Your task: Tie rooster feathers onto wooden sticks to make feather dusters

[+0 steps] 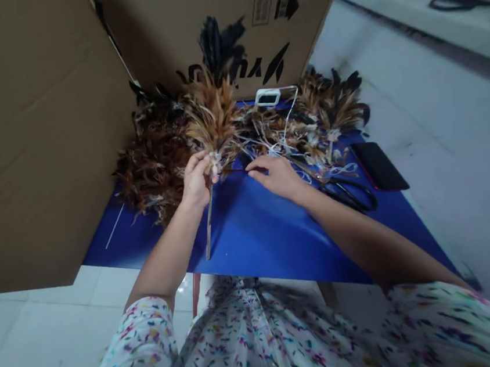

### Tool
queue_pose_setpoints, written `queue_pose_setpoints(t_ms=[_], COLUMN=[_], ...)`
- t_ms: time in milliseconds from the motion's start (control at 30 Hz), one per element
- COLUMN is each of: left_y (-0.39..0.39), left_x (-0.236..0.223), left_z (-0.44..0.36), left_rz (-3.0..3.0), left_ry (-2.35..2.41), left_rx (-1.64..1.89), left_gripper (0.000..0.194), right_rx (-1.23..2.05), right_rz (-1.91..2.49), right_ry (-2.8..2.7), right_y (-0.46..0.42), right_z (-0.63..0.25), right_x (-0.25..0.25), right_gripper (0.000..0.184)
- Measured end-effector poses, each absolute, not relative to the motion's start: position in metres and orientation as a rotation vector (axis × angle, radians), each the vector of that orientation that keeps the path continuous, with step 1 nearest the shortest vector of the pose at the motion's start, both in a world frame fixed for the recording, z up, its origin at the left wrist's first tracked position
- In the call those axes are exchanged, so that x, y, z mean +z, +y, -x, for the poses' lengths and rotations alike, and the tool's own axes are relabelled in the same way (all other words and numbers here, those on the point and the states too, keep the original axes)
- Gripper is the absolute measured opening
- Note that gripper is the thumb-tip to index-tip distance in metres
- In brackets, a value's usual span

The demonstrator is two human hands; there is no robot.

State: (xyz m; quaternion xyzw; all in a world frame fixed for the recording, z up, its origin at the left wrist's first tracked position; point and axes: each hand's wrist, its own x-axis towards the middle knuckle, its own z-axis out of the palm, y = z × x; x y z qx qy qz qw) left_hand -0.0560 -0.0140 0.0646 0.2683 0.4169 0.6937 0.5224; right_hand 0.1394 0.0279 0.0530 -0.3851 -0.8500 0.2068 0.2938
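My left hand (197,180) is closed around the base of a feather duster (211,114), just below its plumes. Brown and golden feathers fan upward from it, with black ones at the top. Its thin stick (209,225) slants down below my fingers over the blue tabletop (258,223). To the right, my right hand (276,175) pinches the end of a thin dark strand (235,170) that runs toward the duster's base. What the strand is made of is too small to tell.
Loose feathers (155,158) pile up at left, and another feather bunch (333,101) lies at right. Black-handled scissors (351,193), a phone (380,166) and a small white-framed device (267,97) with a cord rest on the table. Cardboard (39,141) stands at left and behind.
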Motion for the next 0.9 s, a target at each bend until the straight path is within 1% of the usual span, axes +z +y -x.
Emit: queue_pose_setpoints(t_ms=[33, 167, 233, 367, 467, 600, 667, 700, 733, 800, 867, 900], left_y=[-0.013, -0.012, -0.012, -0.014, -0.014, -0.012, -0.011, -0.01, -0.009, -0.008, -0.007, -0.007], left_x=[0.062, 0.056, 0.055, 0.054, 0.052, 0.05, 0.049, 0.049, 0.048, 0.047, 0.046, 0.045], left_z=[0.05, 0.023, 0.011, -0.007, -0.012, -0.015, -0.016, -0.017, -0.017, -0.018, -0.018, -0.018], left_rz=[-0.659, -0.686, -0.658, -0.607, -0.573, -0.513, -0.496, -0.489, -0.48, -0.458, -0.435, -0.425], left_ry=[0.994, 1.017, 1.041, 1.007, 0.936, 0.884, 0.882, 0.884, 0.886, 0.875, 0.85, 0.841], left_rx=[1.662, 1.698, 1.715, 1.726, 1.651, 1.445, 1.399, 1.392, 1.39, 1.386, 1.37, 1.366], left_gripper=[0.016, 0.028, 0.031, 0.036, 0.03, 0.009, 0.01, 0.012, 0.012, 0.012, 0.011, 0.011], right_rx=[0.705, 1.352, 1.536, 1.665, 1.663, 1.535, 1.449, 1.349, 1.218, 0.732, 0.425, 0.297], right_rz=[1.062, 1.109, 1.063, 1.026, 1.058, 1.074, 1.066, 1.063, 1.053, 0.992, 0.837, 0.752], right_ry=[-2.177, -1.93, -1.827, -1.663, -1.608, -1.745, -1.833, -1.874, -1.909, -1.986, -2.024, -2.033], right_y=[0.017, -0.021, -0.034, -0.05, -0.054, -0.056, -0.056, -0.056, -0.058, -0.068, -0.087, -0.1], right_z=[-0.137, -0.122, -0.116, -0.118, -0.127, -0.14, -0.148, -0.152, -0.157, -0.168, -0.18, -0.187], right_x=[0.054, 0.053, 0.051, 0.051, 0.048, 0.041, 0.043, 0.047, 0.053, 0.075, 0.106, 0.123], right_gripper=[0.02, 0.028, 0.023, 0.008, 0.01, 0.011, 0.012, 0.012, 0.013, 0.021, 0.031, 0.031])
